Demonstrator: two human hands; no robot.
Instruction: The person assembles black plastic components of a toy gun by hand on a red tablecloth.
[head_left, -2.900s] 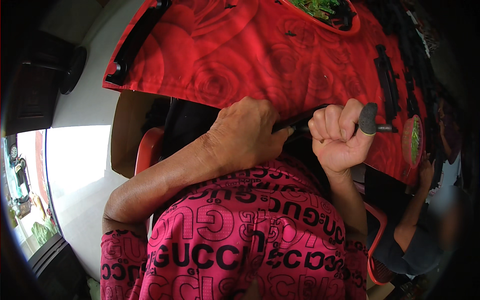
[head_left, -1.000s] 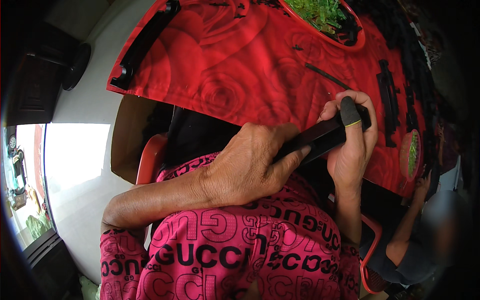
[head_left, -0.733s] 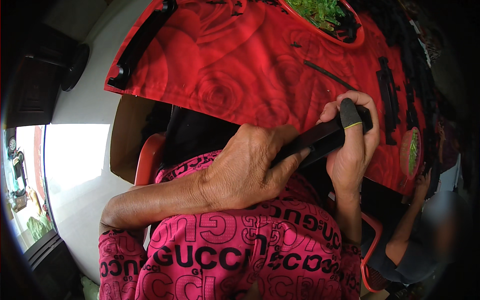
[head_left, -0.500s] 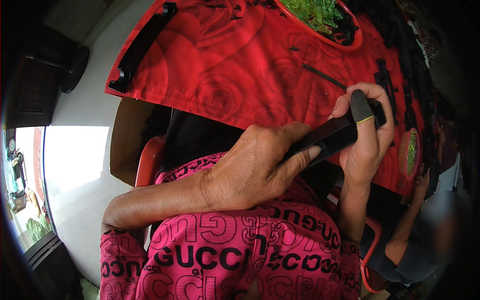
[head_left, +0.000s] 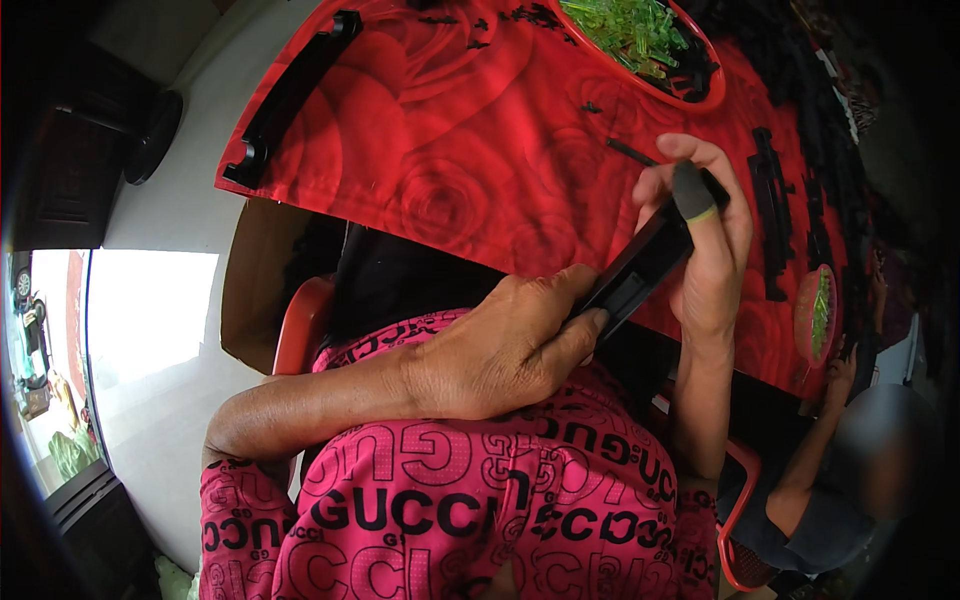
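Observation:
Both my hands hold a long black plastic bar above my lap, at the edge of a table under a red rose-patterned cloth. My left hand grips its near end. My right hand closes round its far end, with a grey rubber cap on the thumb. A thin black rod lies on the cloth just beyond my right fingers.
A red bowl of green plastic bits sits at the far side. Another long black bar lies at the cloth's left edge. Black parts and a small red dish lie to the right. Another person sits at lower right.
My right hand first held a small dark tool by the table edge. Since then both hands took up the black bar and lifted its far end higher over the cloth.

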